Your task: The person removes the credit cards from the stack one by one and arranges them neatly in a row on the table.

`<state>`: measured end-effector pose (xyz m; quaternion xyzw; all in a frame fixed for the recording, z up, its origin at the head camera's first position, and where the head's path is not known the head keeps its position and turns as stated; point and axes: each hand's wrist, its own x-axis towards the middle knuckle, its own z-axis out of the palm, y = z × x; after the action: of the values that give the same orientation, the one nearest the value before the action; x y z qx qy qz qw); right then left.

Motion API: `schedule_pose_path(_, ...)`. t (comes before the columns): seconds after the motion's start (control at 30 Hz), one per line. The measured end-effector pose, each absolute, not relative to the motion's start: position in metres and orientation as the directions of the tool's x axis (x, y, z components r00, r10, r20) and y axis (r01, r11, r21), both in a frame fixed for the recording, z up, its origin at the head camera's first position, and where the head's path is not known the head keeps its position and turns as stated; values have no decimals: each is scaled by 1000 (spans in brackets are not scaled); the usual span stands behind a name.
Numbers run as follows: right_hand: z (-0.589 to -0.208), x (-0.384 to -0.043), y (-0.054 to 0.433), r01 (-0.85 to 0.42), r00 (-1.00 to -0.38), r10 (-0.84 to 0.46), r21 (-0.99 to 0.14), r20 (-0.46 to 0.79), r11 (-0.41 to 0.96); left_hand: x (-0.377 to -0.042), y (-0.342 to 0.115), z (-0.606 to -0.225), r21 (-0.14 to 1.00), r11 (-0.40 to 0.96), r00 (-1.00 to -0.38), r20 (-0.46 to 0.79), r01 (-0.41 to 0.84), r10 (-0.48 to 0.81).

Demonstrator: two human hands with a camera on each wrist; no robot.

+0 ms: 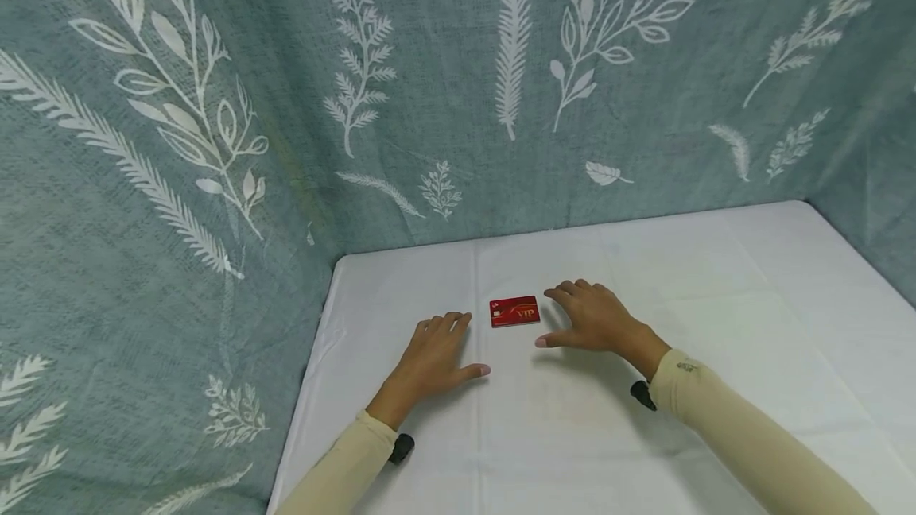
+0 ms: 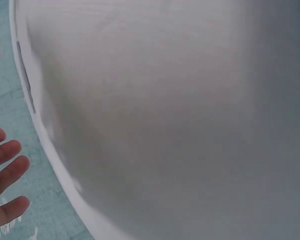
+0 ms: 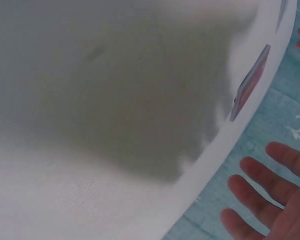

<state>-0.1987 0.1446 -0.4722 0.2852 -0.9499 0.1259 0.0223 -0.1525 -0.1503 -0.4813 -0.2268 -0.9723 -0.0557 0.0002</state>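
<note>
A red card with "VIP" in gold letters (image 1: 514,312) lies flat on the white-covered table (image 1: 544,435), between the two hands. To its left is my left hand (image 1: 438,356), fingers spread and thumb apart, holding nothing. My right hand (image 1: 590,315) hovers just right of the card with its fingers loosely bent and thumb out, also holding nothing. In the right wrist view the card (image 3: 250,84) shows at a steep slant beyond the fingers (image 3: 255,192). The left wrist view catches the left fingers (image 2: 10,175) at its edge.
A green-grey curtain with white leaf prints (image 1: 444,86) hangs behind the table and along its left side. Small black devices sit under each wrist, one at the left cuff (image 1: 402,448) and one at the right cuff (image 1: 642,395).
</note>
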Motion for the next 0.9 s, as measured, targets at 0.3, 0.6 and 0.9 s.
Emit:
schedule_pose_path(0.3, -478, -212, 137, -551, -834, -545, -213, 93, 807, -167, -135, -482, 79, 884, -886, -11, 462, 464)
schedule_pose_path(0.6, -478, -225, 127, -568, -821, -563, -216, 91, 794, -181, -129, -484, 72, 885, -885, -45, 459, 463)
schedule_pose_path(0.9, -484, -231, 121, -562, -823, -565, -224, 61, 796, -191, -121, -484, 47, 885, -885, -26, 464, 466)
